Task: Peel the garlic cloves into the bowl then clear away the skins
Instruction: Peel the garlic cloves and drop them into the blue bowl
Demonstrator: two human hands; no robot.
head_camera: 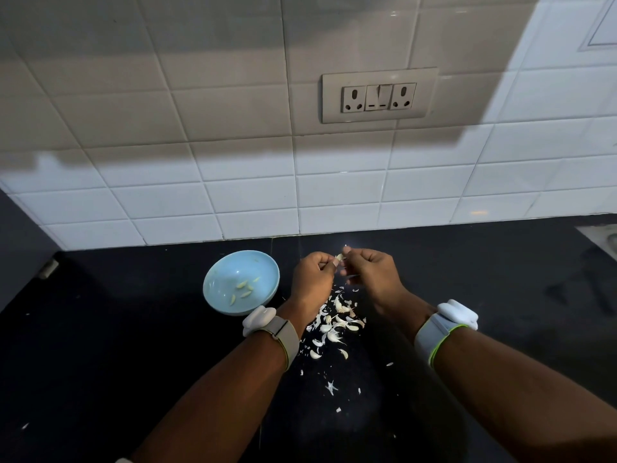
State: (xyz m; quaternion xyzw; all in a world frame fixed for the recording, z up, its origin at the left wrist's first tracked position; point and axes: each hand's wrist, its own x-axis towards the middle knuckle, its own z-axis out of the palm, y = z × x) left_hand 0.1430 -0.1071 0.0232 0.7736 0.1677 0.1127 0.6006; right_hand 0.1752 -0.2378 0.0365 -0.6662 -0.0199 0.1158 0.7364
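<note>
Up near the back edge of the black countertop (133,345), both hands meet over one garlic clove (340,257). The left hand (314,279) and right hand (374,275) each pinch it with curled fingertips, the clove lying between them; its long axis cannot be made out. Beside the left hand sits the blue bowl (241,282) with peeled cloves (245,289). Loose skins (337,324) lie scattered between the wrists.

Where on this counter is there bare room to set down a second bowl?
Bare black counter lies right of the right hand, up to the tiled wall. Another patch lies left of the blue bowl. Crowded: garlic skins litter the strip between the forearms, below the left hand. Both hands pinch a clove.
</note>
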